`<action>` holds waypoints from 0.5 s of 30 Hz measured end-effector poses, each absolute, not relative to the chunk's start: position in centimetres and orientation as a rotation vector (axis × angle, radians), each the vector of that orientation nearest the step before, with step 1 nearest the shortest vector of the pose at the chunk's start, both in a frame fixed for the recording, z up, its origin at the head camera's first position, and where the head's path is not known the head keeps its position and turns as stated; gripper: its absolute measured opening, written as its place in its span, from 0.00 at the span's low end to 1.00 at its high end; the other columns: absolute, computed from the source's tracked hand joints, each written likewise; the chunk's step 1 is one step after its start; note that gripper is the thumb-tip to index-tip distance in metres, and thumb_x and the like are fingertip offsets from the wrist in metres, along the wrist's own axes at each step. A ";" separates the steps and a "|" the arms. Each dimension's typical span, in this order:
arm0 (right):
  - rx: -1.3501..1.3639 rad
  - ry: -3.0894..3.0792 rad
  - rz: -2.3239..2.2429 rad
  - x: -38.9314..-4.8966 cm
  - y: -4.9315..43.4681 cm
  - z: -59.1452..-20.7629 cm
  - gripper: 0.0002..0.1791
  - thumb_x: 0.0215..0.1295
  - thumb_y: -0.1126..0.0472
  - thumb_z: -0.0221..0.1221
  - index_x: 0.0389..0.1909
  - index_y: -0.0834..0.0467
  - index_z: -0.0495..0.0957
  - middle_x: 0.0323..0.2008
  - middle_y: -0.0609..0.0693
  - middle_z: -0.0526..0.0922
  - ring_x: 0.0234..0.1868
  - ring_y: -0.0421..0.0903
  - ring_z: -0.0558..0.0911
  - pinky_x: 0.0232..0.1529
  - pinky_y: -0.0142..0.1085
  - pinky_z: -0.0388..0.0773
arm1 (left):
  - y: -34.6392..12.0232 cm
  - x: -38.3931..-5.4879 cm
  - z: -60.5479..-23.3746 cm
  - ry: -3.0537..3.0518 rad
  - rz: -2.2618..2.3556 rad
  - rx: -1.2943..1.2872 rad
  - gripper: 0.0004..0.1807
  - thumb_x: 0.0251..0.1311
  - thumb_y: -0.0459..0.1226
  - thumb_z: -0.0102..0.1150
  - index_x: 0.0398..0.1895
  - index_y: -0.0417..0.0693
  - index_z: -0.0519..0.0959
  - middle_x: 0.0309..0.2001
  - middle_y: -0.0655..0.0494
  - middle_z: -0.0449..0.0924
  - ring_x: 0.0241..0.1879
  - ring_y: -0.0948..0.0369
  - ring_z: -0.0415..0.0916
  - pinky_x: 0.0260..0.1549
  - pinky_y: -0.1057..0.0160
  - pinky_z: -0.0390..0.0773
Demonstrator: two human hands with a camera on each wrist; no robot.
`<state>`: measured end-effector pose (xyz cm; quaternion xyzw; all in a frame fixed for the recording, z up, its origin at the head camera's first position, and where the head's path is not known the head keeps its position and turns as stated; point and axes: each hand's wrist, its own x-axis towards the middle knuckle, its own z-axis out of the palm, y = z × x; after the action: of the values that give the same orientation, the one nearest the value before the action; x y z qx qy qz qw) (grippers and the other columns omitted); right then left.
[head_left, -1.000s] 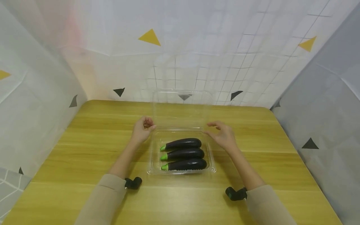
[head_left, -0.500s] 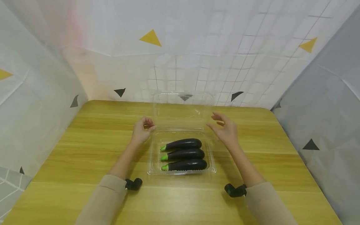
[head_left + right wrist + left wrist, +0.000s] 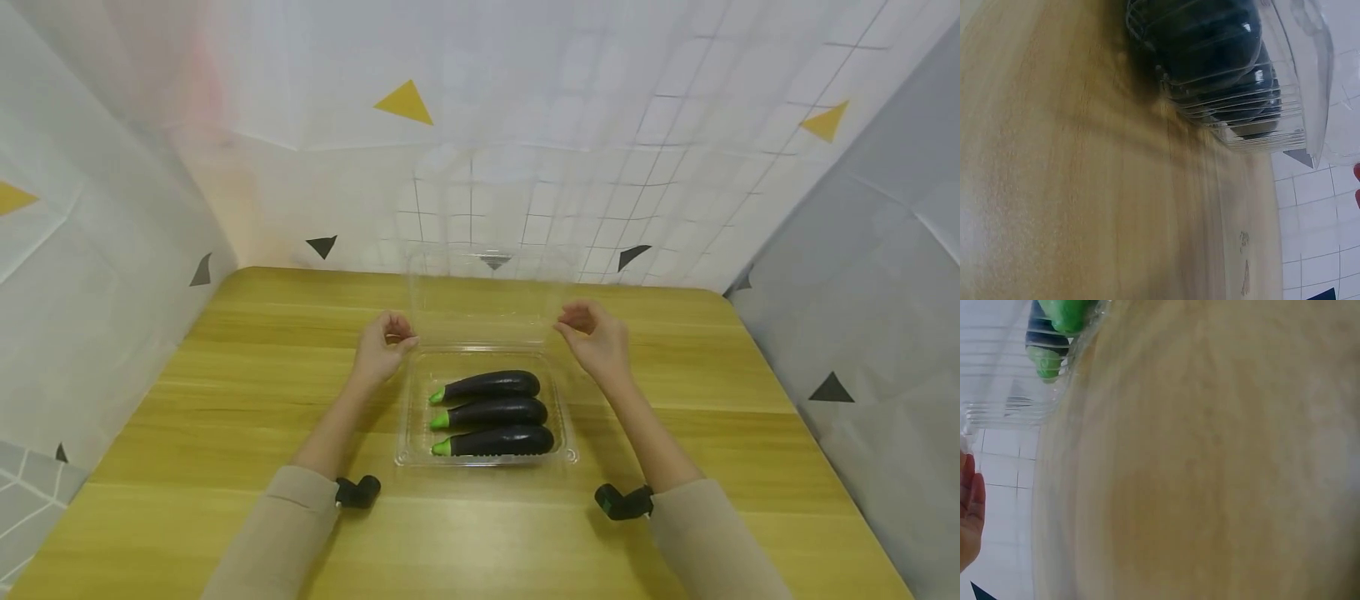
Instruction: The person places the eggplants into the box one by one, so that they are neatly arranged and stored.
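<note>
A clear plastic clamshell container [image 3: 480, 461] lies with its lid [image 3: 487, 287] raised at the back. Inside the base are three dark eggplants [image 3: 498, 412] with green stem ends, lying side by side. My left hand [image 3: 380, 346] pinches the lid's lower left edge near the hinge; in the left wrist view its fingers [image 3: 974, 497] meet the plastic. At the lid's right edge, my right hand [image 3: 600, 340] has thumb and fingers drawn together, seemingly pinching the plastic. Only red fingertips [image 3: 1358, 181] of that hand show in the right wrist view.
The container rests on a wooden table [image 3: 247, 400]. Behind the table hangs a pale sheet [image 3: 300, 192] with grid lines and triangles, with more sheeting at both sides. A black wrist camera [image 3: 360, 492] is on the left wrist, another camera [image 3: 622, 502] on the right.
My right hand has left the hinge corner and moved up to the lid's right edge, its fingers drawing together. The lid's top edge sits slightly lower. My left hand has stayed in place.
</note>
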<state>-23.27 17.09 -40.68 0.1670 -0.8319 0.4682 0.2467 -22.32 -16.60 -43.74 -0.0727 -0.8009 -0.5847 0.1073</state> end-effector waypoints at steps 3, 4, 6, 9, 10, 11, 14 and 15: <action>0.464 -2.265 1.252 -23.3 17.1 -40.7 0.12 0.51 0.74 0.69 0.36 0.68 0.78 0.29 0.58 0.86 0.31 0.52 0.86 0.36 0.20 0.77 | -16.6 -22.3 -43.3 -2.372 -1.719 -0.198 0.10 0.56 0.23 0.63 0.36 0.33 0.71 0.38 0.40 0.78 0.43 0.49 0.75 0.50 0.53 0.77; 0.466 -2.266 1.244 -23.3 17.1 -40.7 0.12 0.50 0.74 0.69 0.36 0.67 0.78 0.29 0.57 0.86 0.31 0.52 0.86 0.36 0.19 0.77 | -16.6 -22.3 -43.1 -2.378 -1.715 -0.188 0.10 0.56 0.24 0.63 0.37 0.33 0.71 0.39 0.41 0.77 0.44 0.49 0.74 0.51 0.53 0.76; 0.472 -2.265 1.237 -23.3 17.1 -40.7 0.12 0.50 0.75 0.69 0.35 0.67 0.78 0.29 0.58 0.85 0.30 0.52 0.86 0.36 0.19 0.77 | -16.6 -22.4 -42.6 -2.373 -1.706 -0.174 0.11 0.57 0.25 0.63 0.37 0.35 0.71 0.39 0.43 0.76 0.45 0.50 0.73 0.52 0.52 0.75; 0.483 -2.258 1.243 -23.3 17.1 -40.7 0.12 0.50 0.75 0.69 0.35 0.68 0.77 0.29 0.58 0.85 0.30 0.52 0.86 0.36 0.21 0.78 | -16.6 -22.5 -41.8 -2.357 -1.677 -0.160 0.11 0.57 0.25 0.64 0.38 0.35 0.71 0.39 0.44 0.75 0.45 0.51 0.72 0.52 0.53 0.74; 0.484 -2.256 1.238 -23.3 17.2 -40.7 0.12 0.50 0.75 0.69 0.34 0.67 0.77 0.28 0.58 0.85 0.30 0.52 0.86 0.36 0.22 0.79 | -16.6 -22.5 -41.6 -2.352 -1.663 -0.166 0.11 0.56 0.25 0.64 0.38 0.35 0.71 0.38 0.44 0.75 0.45 0.50 0.73 0.51 0.53 0.75; 0.486 -2.253 1.230 -23.2 17.2 -40.7 0.12 0.50 0.75 0.69 0.34 0.67 0.77 0.28 0.57 0.85 0.30 0.52 0.86 0.36 0.23 0.79 | -16.6 -22.5 -41.4 -2.347 -1.652 -0.172 0.11 0.56 0.25 0.64 0.38 0.35 0.72 0.38 0.43 0.76 0.44 0.50 0.73 0.51 0.53 0.76; 0.502 -2.245 1.203 -23.1 17.3 -40.6 0.13 0.49 0.75 0.70 0.36 0.68 0.78 0.28 0.57 0.85 0.31 0.53 0.86 0.37 0.29 0.81 | -16.5 -22.4 -41.0 -2.341 -1.636 -0.189 0.10 0.55 0.23 0.64 0.36 0.33 0.72 0.37 0.42 0.76 0.42 0.50 0.75 0.48 0.54 0.78; 0.507 -2.244 1.194 -23.0 17.3 -40.6 0.14 0.49 0.74 0.70 0.37 0.68 0.78 0.29 0.56 0.85 0.31 0.53 0.86 0.38 0.31 0.81 | -16.5 -22.3 -41.0 -2.336 -1.639 -0.194 0.10 0.55 0.22 0.63 0.36 0.33 0.72 0.36 0.42 0.77 0.42 0.49 0.75 0.48 0.54 0.78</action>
<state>-23.02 17.29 -40.56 0.1882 -0.8332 0.4435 0.2715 -22.33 -16.50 -40.96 -0.0670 -0.8087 -0.5673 0.1402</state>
